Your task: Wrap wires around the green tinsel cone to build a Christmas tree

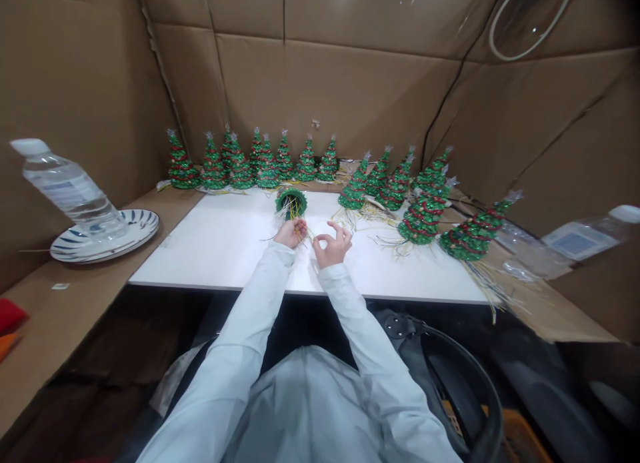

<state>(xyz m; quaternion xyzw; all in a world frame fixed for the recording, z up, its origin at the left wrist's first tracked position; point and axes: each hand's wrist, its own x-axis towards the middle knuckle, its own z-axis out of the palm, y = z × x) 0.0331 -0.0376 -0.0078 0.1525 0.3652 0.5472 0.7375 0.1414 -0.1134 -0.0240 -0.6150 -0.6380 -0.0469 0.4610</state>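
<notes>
A clear plastic water bottle [67, 186] is sitting on a blue-striped white plate [144, 224]; small green beaded trees [260, 164] are lining the brown cardboard wall [350, 83].

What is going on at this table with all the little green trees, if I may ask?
A person in pale long sleeves sits at the white table. Their left hand grips a small green beaded tree near its base. The right hand is beside it with fingers curled; whether it pinches anything is too small to tell. A row of similar trees stands along the back, with a cluster of trees at right. A water bottle stands on a plate.
</notes>
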